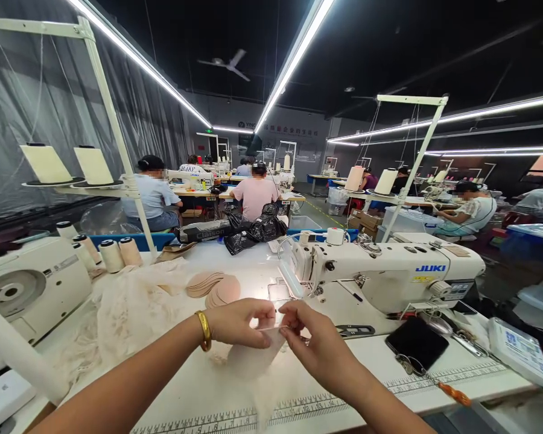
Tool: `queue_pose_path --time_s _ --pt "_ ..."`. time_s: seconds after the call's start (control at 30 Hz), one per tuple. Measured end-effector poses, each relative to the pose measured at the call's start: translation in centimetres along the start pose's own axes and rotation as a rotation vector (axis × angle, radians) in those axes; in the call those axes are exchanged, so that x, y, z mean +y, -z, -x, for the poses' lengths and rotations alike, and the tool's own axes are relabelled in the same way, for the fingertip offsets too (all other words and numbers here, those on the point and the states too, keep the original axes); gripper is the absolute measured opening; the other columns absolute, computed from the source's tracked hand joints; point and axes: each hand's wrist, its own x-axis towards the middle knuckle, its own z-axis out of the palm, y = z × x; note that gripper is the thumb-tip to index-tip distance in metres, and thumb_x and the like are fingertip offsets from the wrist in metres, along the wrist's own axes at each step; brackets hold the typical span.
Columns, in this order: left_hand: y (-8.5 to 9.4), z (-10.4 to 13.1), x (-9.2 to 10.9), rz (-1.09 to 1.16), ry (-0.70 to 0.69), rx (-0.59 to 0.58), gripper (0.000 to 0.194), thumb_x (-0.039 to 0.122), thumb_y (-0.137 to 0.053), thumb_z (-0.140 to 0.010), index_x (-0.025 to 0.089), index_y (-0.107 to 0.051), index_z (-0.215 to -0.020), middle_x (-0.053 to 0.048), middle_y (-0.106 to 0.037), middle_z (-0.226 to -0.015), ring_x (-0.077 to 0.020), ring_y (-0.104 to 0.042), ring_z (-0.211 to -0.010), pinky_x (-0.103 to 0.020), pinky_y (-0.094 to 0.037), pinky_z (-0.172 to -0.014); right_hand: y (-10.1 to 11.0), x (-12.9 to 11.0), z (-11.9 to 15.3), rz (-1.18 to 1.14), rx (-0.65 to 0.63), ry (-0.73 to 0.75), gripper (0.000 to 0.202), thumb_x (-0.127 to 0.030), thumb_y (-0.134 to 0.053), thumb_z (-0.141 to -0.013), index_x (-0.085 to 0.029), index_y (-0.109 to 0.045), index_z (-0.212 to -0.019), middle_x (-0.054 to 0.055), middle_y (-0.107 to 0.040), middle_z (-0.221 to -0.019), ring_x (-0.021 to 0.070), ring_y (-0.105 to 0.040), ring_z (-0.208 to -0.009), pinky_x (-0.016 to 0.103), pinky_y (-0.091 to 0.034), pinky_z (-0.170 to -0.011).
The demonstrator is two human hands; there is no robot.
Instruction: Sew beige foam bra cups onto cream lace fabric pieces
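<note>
My left hand (242, 322), with a gold bangle at the wrist, pinches the upper edge of a thin pale fabric piece (256, 358). Close beside it, my right hand (312, 337) grips the same edge between thumb and fingers. The fabric hangs below both hands over the white table (199, 392). Just behind the hands is the needle area of a white JUKI sewing machine (389, 271). Beyond my left hand lie stacked beige rounded pieces (224, 290). Cream lace fabric (131, 307) is heaped to the left.
A black phone (417, 343), scissors (461, 337) and a white box (518, 349) lie at the right. Thread cones (111, 256) and another machine (31, 289) are at the left. Black plastic bags (257, 232) sit behind. Several people work farther back.
</note>
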Motion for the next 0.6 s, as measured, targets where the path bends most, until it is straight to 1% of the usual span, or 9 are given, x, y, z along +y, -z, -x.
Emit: queue_pose_path --time_s 0.07,0.17,0.23,0.27,0.33,0.37,0.4,0.47,0.6 --pt "0.6 0.3 -0.5 -0.073 0.020 0.164 0.018 0.034 -0.065 -0.080 0.022 -0.052 -0.079 0.004 -0.053 -0.074 -0.0169 -0.052 -0.070 -0.025 -0.039 -0.061 0.5 0.1 -0.6 0.144 0.112 0.154 0.021 -0.014 -0.054 -0.099 -0.026 -0.057 -0.116 0.002 -0.069 -0.092 0.0181 -0.063 -0.077 0.030 -0.050 -0.069" --pt "0.8 1.4 -1.2 -0.234 -0.029 0.446 0.016 0.029 -0.058 -0.086 0.023 -0.047 -0.077 0.003 -0.049 -0.070 -0.0171 -0.043 -0.066 -0.029 -0.031 -0.062 0.0 0.9 -1.3 0.304 0.265 0.359 0.021 -0.011 -0.053 -0.102 -0.025 -0.056 -0.117 0.004 -0.071 -0.091 0.0201 -0.063 -0.077 0.031 -0.049 -0.069" --pt "0.3 2.4 -1.7 -0.489 -0.140 0.577 0.014 0.021 -0.049 -0.092 0.022 -0.049 -0.078 0.001 -0.053 -0.071 -0.0186 -0.043 -0.066 -0.032 -0.030 -0.063 -1.0 2.1 -1.4 0.382 0.282 0.433 0.024 -0.008 -0.051 -0.102 -0.024 -0.056 -0.119 0.006 -0.072 -0.092 0.0206 -0.063 -0.078 0.032 -0.046 -0.069" --pt "-0.2 2.8 -2.0 -0.638 -0.191 0.587 0.018 0.016 -0.045 -0.095 0.022 -0.052 -0.079 -0.001 -0.056 -0.073 -0.0195 -0.045 -0.067 -0.033 -0.030 -0.064 -1.6 2.9 -1.4 0.432 0.251 0.454 0.025 -0.006 -0.048 -0.102 -0.022 -0.057 -0.120 0.006 -0.072 -0.092 0.0204 -0.063 -0.078 0.032 -0.044 -0.069" --pt "-1.6 3.6 -2.5 -0.879 -0.217 0.504 0.018 0.014 -0.047 -0.098 0.021 -0.057 -0.085 -0.003 -0.063 -0.082 -0.0218 -0.051 -0.071 -0.035 -0.033 -0.065 -2.5 5.0 -1.1 0.537 0.135 0.472 0.028 -0.003 -0.043 -0.100 -0.020 -0.060 -0.113 0.005 -0.071 -0.087 0.0192 -0.059 -0.073 0.031 -0.039 -0.065" --pt "-2.4 3.8 -2.8 -0.920 -0.188 0.421 0.011 0.019 -0.056 -0.098 0.021 -0.059 -0.088 -0.004 -0.065 -0.086 -0.0229 -0.054 -0.074 -0.036 -0.035 -0.066 -2.8 6.2 -0.8 0.579 0.066 0.480 0.029 -0.002 -0.041 -0.099 -0.021 -0.063 -0.105 0.003 -0.069 -0.082 0.0183 -0.056 -0.070 0.031 -0.035 -0.063" --pt "-3.1 3.9 -2.9 -0.920 -0.151 0.337 0.010 0.026 -0.067 -0.094 0.021 -0.060 -0.089 -0.004 -0.066 -0.090 -0.0241 -0.057 -0.077 -0.036 -0.038 -0.067 -3.0 7.3 -0.6 0.606 0.002 0.495 0.029 -0.002 -0.041 -0.098 -0.021 -0.063 -0.096 0.001 -0.066 -0.077 0.0174 -0.053 -0.066 0.031 -0.032 -0.061" --pt "-4.3 3.4 -3.2 -0.883 -0.122 0.215 0.024 0.033 -0.081 -0.086 0.021 -0.060 -0.087 -0.003 -0.068 -0.093 -0.0253 -0.060 -0.082 -0.037 -0.042 -0.071 -2.8 9.3 -0.2 0.616 -0.094 0.524 0.029 -0.005 -0.044 -0.098 -0.022 -0.061 -0.082 -0.001 -0.062 -0.071 0.0164 -0.048 -0.063 0.031 -0.027 -0.058" --pt "-5.2 0.1 -3.8 -0.921 -0.164 0.147 0.019 0.002 -0.063 -0.088 0.020 -0.057 -0.084 -0.003 -0.067 -0.092 -0.0227 -0.060 -0.080 -0.035 -0.042 -0.070 -1.5 11.9 -0.2 0.623 -0.206 0.527 0.027 -0.006 -0.049 -0.097 -0.022 -0.061 -0.079 -0.001 -0.064 -0.075 0.0168 -0.049 -0.067 0.030 -0.029 -0.060"
